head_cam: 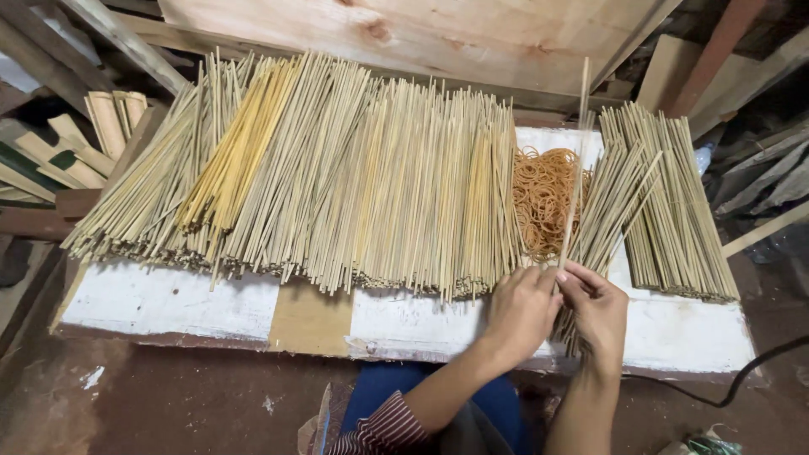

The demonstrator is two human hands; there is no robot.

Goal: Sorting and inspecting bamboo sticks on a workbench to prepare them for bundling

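A big spread of thin bamboo sticks [337, 177] covers a white painted board [160, 299]. My left hand [521, 312] and my right hand [597, 307] meet at the board's front right. Both close around a small bunch of sticks [608, 202] that fans away from them. My right fingers pinch one single long stick [579, 152] that points up and away, blurred. A heap of orange rubber bands [543, 198] lies just beyond my hands.
Tied bundles of sticks [674, 202] lie at the right end of the board. Wooden planks [438, 34] lean behind it. Split bamboo pieces [93, 139] lie at the left. A black cable [742, 375] crosses the reddish floor at the lower right.
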